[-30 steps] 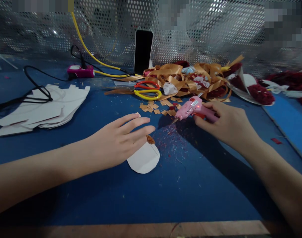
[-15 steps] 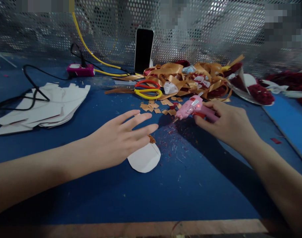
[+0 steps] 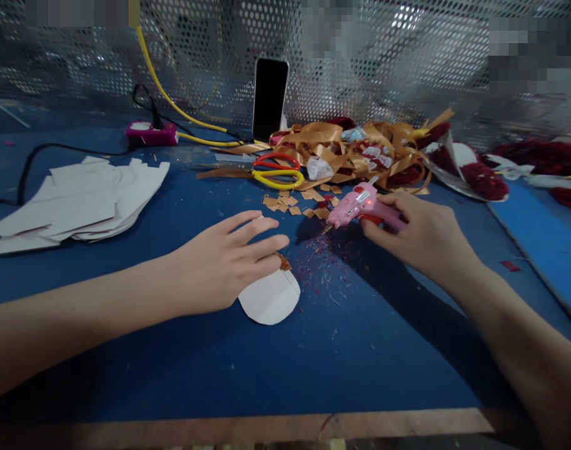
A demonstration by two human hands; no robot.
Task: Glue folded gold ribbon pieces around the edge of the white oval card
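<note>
By the right fingers [image 3: 377,235] the pink glue gun [image 3: 355,205] is gripped, nozzle [image 3: 327,229] tipped toward the worktop [image 3: 342,362]; the left fingers [image 3: 267,248] are spread over the white card [image 3: 270,302], any hold underneath impossible to tell. The card is best steadied with skin kept off the nozzle; no lettering can be read.

On table [image 3: 187,369]: card stack [image 3: 89,200] lay at frame left, socket block [image 3: 152,134] behind it. Phone [image 3: 269,97] stood upper centre; scissors [image 3: 277,170] lay before it, ribbon heap [image 3: 360,153] to their right. Card disc [image 3: 270,300] lay below centre, partly covered by left hand [image 3: 232,259]; glue gun [image 3: 353,206], in right hand [image 3: 419,231], right of centre.
</note>
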